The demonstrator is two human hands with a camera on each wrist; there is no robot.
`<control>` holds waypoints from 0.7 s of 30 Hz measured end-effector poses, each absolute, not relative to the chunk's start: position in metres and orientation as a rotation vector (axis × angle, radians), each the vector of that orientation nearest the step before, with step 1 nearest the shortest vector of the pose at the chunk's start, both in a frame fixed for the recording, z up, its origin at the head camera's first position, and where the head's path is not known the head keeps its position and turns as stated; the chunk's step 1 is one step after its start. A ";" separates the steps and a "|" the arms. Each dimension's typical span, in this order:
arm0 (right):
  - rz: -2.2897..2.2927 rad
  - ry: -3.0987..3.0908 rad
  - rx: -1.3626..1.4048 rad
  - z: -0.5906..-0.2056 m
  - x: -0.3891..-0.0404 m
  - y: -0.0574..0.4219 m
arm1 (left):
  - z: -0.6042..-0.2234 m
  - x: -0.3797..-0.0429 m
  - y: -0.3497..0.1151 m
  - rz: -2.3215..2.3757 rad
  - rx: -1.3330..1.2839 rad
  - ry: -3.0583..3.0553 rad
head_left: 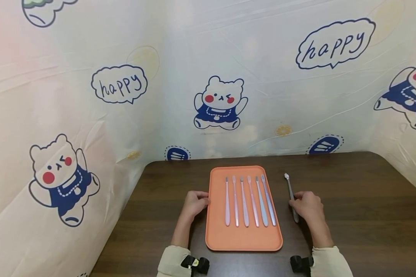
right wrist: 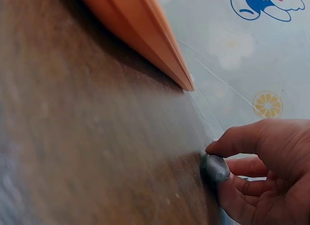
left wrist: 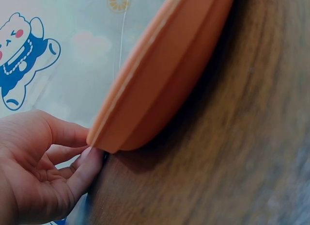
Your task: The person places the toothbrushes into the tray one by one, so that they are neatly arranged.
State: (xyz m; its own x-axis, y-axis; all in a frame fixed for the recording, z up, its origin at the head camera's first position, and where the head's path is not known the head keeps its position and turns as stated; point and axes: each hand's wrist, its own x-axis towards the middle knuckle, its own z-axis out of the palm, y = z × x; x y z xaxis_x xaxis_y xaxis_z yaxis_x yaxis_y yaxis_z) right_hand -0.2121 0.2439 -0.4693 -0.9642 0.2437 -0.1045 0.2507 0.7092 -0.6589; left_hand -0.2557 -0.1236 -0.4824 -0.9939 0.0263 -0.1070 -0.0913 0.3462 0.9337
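Note:
An orange tray (head_left: 242, 239) lies on the table, bearing several pink, lilac and pale blue toothbrushes (head_left: 254, 208) side by side, heads toward the far end. At the tray's left edge, my left hand (head_left: 194, 204) pinches the rim between thumb and fingers; the left wrist view shows the fingertips (left wrist: 83, 136) at the tray's corner. Right of the tray, a dark grey toothbrush (head_left: 290, 189) points away from me, its pale bristles at the far end. My right hand (head_left: 308, 206) pinches its handle, whose rounded end (right wrist: 216, 168) shows in the right wrist view.
The dark wooden table (head_left: 367, 215) extends to both sides of the tray. A pale printed sheet (head_left: 270, 96) with bears and "happy" bubbles hangs behind and beside it. Black wrist cameras (head_left: 299, 264) sit at both sleeves.

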 end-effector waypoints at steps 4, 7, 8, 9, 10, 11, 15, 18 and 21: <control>-1.140 2.886 0.391 -0.468 -0.211 0.245 | -0.484 -0.256 -0.123 1.747 -0.098 2.475; -1.176 2.864 0.384 -0.468 -0.212 0.246 | -0.485 -0.257 -0.124 1.731 -0.103 2.487; -1.197 2.850 0.384 -0.468 -0.212 0.247 | -0.485 -0.257 -0.124 1.727 -0.101 2.492; -1.220 2.834 0.382 -0.468 -0.212 0.247 | -0.486 -0.257 -0.124 1.722 -0.100 2.497; -1.249 2.812 0.383 -0.469 -0.213 0.247 | -0.486 -0.257 -0.124 1.718 -0.100 2.501; -1.276 2.792 0.381 -0.469 -0.213 0.247 | -0.486 -0.257 -0.124 1.716 -0.097 2.503; -1.415 2.696 0.354 -0.471 -0.214 0.248 | -0.486 -0.256 -0.124 1.722 -0.116 2.492; -1.529 2.609 0.327 -0.473 -0.214 0.249 | -0.486 -0.257 -0.123 1.727 -0.113 2.490; -1.597 2.537 0.314 -0.474 -0.215 0.250 | -0.487 -0.258 -0.123 1.734 -0.106 2.490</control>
